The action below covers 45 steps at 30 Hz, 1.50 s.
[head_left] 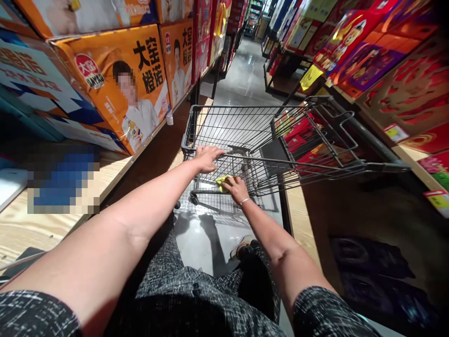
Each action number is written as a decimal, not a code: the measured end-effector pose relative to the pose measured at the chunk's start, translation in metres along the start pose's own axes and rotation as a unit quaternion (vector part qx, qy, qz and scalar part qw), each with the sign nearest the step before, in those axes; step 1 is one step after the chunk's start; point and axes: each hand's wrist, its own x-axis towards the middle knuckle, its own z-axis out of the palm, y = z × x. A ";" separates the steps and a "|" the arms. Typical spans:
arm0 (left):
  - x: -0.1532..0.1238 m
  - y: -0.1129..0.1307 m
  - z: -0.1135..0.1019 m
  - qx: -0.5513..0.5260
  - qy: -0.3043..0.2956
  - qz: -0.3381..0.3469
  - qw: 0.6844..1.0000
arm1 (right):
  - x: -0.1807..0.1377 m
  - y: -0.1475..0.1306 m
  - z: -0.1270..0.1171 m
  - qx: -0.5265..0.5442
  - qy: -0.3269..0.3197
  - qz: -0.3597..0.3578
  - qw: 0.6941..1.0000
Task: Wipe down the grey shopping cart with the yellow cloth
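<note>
Between orange cartons (105, 79) and red boxes (347, 37), the wire shopping cart (266, 159) lies ahead, long axis crossing the body, handle (372, 135) rightward, its wire side standing between body and basket. The hands are apart: left hand (206, 158) on the near rail — grip unclear — and right hand (238, 189), lower, closed on a yellow cloth (221, 183) by the side wires.

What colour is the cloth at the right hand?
Yellow-green: the cloth at the right hand shows best in the head view.
</note>
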 end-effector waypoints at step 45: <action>0.000 -0.008 0.000 -0.055 0.047 -0.020 0.997 | -0.108 0.187 -0.166 -0.164 0.200 0.246 0.934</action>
